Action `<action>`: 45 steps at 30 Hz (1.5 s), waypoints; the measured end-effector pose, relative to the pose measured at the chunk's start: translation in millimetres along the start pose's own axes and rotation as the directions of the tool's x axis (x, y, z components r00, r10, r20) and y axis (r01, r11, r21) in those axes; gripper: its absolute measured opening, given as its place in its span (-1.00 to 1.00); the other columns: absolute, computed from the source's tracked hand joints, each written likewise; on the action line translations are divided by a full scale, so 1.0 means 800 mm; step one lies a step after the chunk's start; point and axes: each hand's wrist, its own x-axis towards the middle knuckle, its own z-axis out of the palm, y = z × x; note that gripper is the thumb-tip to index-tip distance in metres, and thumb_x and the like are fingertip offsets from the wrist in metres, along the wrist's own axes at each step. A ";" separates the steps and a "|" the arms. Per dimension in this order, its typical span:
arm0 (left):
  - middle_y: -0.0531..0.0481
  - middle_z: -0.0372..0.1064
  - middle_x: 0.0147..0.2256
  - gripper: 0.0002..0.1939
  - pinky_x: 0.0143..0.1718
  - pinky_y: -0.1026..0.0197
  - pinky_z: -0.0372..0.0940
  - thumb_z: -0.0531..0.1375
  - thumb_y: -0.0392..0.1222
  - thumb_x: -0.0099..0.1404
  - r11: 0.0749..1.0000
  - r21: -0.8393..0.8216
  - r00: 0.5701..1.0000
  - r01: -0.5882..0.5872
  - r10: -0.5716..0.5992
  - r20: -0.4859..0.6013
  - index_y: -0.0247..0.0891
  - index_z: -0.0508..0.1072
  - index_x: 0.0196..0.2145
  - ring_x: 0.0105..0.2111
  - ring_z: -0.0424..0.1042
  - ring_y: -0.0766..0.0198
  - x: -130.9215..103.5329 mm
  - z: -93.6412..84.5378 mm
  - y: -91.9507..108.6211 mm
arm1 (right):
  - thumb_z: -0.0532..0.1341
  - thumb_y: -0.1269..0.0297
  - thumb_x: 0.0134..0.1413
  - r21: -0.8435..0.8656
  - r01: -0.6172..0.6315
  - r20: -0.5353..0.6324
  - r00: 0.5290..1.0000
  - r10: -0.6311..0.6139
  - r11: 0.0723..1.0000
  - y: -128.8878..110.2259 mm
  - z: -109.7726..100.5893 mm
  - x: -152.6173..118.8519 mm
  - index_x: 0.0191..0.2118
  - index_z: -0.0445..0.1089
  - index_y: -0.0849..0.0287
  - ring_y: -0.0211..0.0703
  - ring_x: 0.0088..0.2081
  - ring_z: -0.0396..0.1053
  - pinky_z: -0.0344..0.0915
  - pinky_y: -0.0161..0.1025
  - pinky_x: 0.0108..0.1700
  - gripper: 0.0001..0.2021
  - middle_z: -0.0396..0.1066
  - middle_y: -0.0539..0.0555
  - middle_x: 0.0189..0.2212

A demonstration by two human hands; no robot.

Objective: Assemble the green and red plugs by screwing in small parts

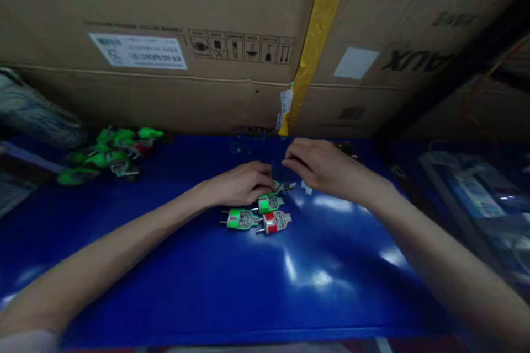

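On the blue tabletop, my left hand [250, 183] has its fingers curled down at the end of a green plug [278, 187], which it partly covers. Just below that hand lie another green plug [269, 204], a third green plug [242, 219] and a red-and-white plug [276, 222], with patterned inner faces showing and metal pins pointing left. My right hand [312, 164] hovers to the right, thumb and fingers pinched; anything between them is too small to make out. Small metal parts [290, 186] and small white pieces [307, 187] lie between and beneath the hands.
A heap of green plugs [110, 154] sits at the back left. Clear plastic items [242, 146] and a dark flat object [345, 149] lie towards the back. Large cardboard boxes [232, 88] wall off the rear. Plastic-wrapped things [476, 193] are at the right.
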 end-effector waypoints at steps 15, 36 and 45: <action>-0.06 0.41 -0.19 -0.77 -0.06 0.23 0.23 0.11 -0.27 0.42 0.999 -0.035 1.000 0.006 -0.006 -0.004 -0.22 0.57 -0.11 -0.13 0.38 0.21 -0.001 0.002 -0.001 | 0.15 0.54 0.09 0.153 -0.118 -0.136 0.981 0.139 0.981 0.010 0.014 -0.013 -0.37 0.46 0.25 -0.22 -0.37 0.36 0.20 -0.30 -0.31 -0.84 0.45 0.08 -0.40; -0.08 0.42 -0.18 -0.76 -0.06 0.21 0.26 0.11 -0.27 0.42 0.999 -0.046 1.000 -0.012 0.012 -0.014 -0.23 0.57 -0.11 -0.13 0.39 0.20 0.000 0.004 -0.005 | 0.09 0.53 0.17 0.150 0.199 -0.004 0.980 -0.201 0.968 0.015 0.000 0.007 -0.30 0.42 0.22 -0.19 -0.29 0.35 0.22 -0.28 -0.23 -0.82 0.41 0.10 -0.32; -0.08 0.43 -0.17 -0.77 -0.04 0.22 0.27 0.12 -0.27 0.41 0.999 -0.040 1.000 -0.010 0.010 -0.016 -0.23 0.57 -0.11 -0.12 0.41 0.21 0.000 0.003 -0.005 | 0.10 0.49 0.17 0.120 0.043 0.025 0.999 -0.047 0.992 0.007 -0.001 0.014 -0.27 0.42 0.25 -0.17 -0.29 0.36 0.21 -0.27 -0.23 -0.85 0.44 0.13 -0.31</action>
